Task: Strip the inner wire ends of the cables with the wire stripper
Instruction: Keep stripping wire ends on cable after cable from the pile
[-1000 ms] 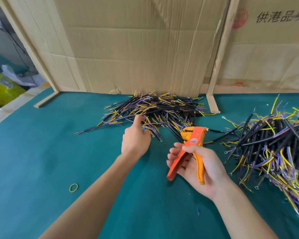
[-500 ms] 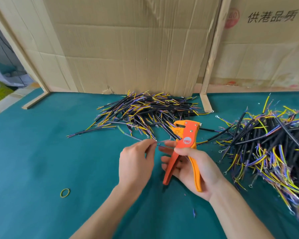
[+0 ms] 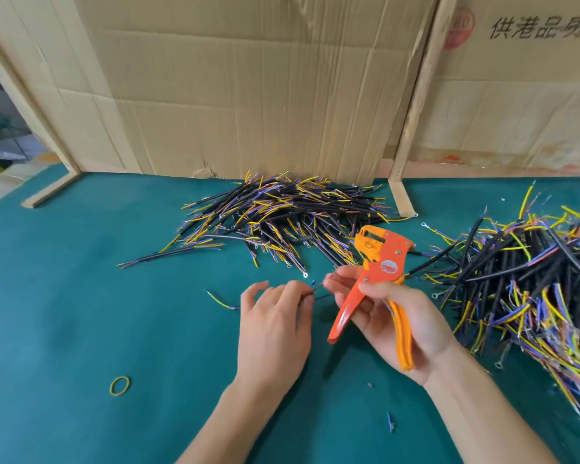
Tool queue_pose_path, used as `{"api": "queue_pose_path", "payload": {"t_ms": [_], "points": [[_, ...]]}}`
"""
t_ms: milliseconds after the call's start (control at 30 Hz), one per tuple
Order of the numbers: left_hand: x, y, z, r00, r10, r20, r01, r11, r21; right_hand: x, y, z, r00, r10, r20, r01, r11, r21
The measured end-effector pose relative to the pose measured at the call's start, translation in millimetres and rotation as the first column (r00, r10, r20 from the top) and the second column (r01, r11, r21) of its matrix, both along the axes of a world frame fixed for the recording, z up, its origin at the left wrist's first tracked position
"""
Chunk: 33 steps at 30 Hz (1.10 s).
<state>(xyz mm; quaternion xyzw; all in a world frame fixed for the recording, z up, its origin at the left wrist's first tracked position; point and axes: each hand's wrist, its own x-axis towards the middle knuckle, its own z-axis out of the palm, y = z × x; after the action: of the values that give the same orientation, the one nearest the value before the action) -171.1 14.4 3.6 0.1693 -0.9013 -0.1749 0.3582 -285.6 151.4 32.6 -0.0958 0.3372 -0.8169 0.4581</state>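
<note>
Head view. The cable [image 3: 225,304], thin with yellow and purple inner wires, lies low over the green mat [image 3: 81,313] at centre, pinched by the left hand [image 3: 273,324] with curled fingers. The right hand [image 3: 395,321] grips the orange stripper [image 3: 379,272] upright, handles spread. Cable piles sit far [image 3: 282,216] and right [image 3: 529,279]. A rubber band [image 3: 119,385] lies near left.

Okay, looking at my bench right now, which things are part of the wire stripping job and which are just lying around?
Part of the job:
wire stripper gripped in the right hand
cable pinched by the left hand
middle cable pile
right cable pile

Just lying about:
rubber band
cardboard sheets
wire scrap on the green mat
</note>
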Motion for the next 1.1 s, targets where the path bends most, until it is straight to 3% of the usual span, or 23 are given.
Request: {"api": "queue_pose_path", "payload": {"t_ms": [200,467,867,1000,1100], "points": [[-5,-11,12,0.994,-0.106,-0.019,0.107,0.95,0.294,-8,-1,-1,0.997,-0.08,-0.019,0.08,0.997,0.022],[-4,-25,19,0.988,-0.066,-0.142,0.142,0.76,0.634,-5,-3,-3,0.994,-0.078,-0.08,0.083,0.995,0.06],[-5,-35,18,0.952,0.027,-0.305,0.24,0.55,0.8,-4,-4,-2,0.989,-0.077,-0.123,0.089,0.991,0.1],[-4,-43,19,0.931,0.109,-0.349,0.248,0.513,0.822,0,-2,-2,0.993,0.063,-0.098,-0.053,0.994,0.094],[-5,-44,16,0.933,0.13,-0.335,0.211,0.556,0.804,8,-5,0,0.979,0.175,-0.108,-0.163,0.98,0.115]]}}
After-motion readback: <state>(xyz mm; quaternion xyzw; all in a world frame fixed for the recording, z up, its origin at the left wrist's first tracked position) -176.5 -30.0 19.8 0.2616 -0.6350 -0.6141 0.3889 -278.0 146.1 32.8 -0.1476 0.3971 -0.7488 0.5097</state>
